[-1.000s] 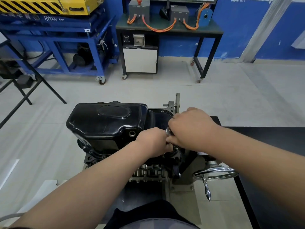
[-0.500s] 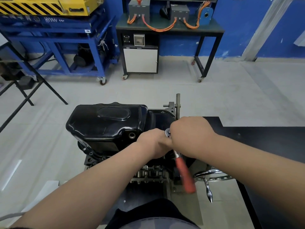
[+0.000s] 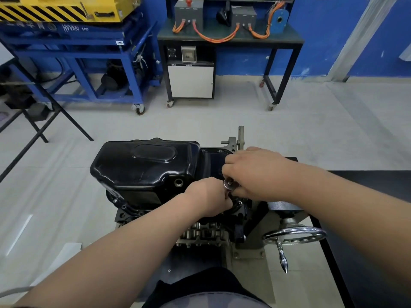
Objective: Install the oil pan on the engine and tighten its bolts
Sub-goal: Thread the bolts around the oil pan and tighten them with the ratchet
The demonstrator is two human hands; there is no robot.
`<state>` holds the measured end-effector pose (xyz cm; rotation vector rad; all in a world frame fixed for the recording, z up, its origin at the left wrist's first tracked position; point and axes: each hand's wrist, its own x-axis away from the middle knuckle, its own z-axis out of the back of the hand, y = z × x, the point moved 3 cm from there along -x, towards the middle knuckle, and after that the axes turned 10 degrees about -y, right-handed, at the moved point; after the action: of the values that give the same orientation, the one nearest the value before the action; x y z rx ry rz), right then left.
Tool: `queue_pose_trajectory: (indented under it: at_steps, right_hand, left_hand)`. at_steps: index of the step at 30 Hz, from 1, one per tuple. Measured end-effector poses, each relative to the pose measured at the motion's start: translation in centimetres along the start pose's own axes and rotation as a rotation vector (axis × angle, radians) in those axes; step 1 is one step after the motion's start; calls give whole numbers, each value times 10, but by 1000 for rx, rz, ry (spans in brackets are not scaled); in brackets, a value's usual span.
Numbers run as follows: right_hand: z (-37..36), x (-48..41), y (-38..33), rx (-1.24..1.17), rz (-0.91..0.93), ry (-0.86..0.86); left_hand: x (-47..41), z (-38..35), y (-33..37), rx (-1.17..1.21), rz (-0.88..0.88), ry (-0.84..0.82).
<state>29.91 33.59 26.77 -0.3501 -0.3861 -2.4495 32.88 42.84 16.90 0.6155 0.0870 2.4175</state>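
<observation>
A glossy black oil pan (image 3: 144, 167) sits on top of the engine (image 3: 204, 232), which is clamped upside down in a stand. At the pan's near right edge the chrome head of a ratchet wrench (image 3: 229, 184) stands over a bolt. My left hand (image 3: 211, 196) is curled around the ratchet just below its head. My right hand (image 3: 253, 172) grips the ratchet's handle, which is hidden under the hand. The bolt itself is hidden by my fingers.
A chrome handwheel (image 3: 294, 235) with a crank knob sticks out of the stand at the right. A black table (image 3: 378, 218) runs along the right. A blue cart (image 3: 84, 63) and a dark bench with orange cables (image 3: 229, 38) stand at the back.
My right hand has swung the ratchet handle back up and away from me; half a second ago its red grip pointed down towards me, and it is now hidden under the hand.
</observation>
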Motion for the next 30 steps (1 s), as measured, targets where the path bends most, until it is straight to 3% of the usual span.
queue_pose_trajectory:
  at_steps: [2, 4, 8, 13, 16, 19, 25, 28, 30]
  right_hand:
    - [7, 2, 3, 14, 22, 31]
    - [7, 1, -3, 94, -66, 42]
    - [2, -4, -13, -128, -290, -53]
    - [12, -2, -5, 59, -3, 10]
    - [9, 0, -10, 74, -84, -30]
    - [4, -1, -13, -79, -226, -121]
    - [15, -2, -10, 52, 6, -28]
    - [10, -3, -16, 66, -144, -22]
    - [4, -4, -20, -52, -274, -59]
  left_hand:
    - [0, 0, 1, 23, 8, 18]
    - [1, 1, 0, 21, 14, -7]
    - [1, 4, -7, 48, 47, -85]
    - [4, 5, -2, 89, 46, -13]
    - [6, 7, -5, 104, 72, -29]
    - [7, 5, -2, 45, 38, -77]
    - [0, 4, 2, -3, -19, -45]
    - [2, 8, -4, 49, 7, -74]
    - [5, 9, -6, 61, 24, -54]
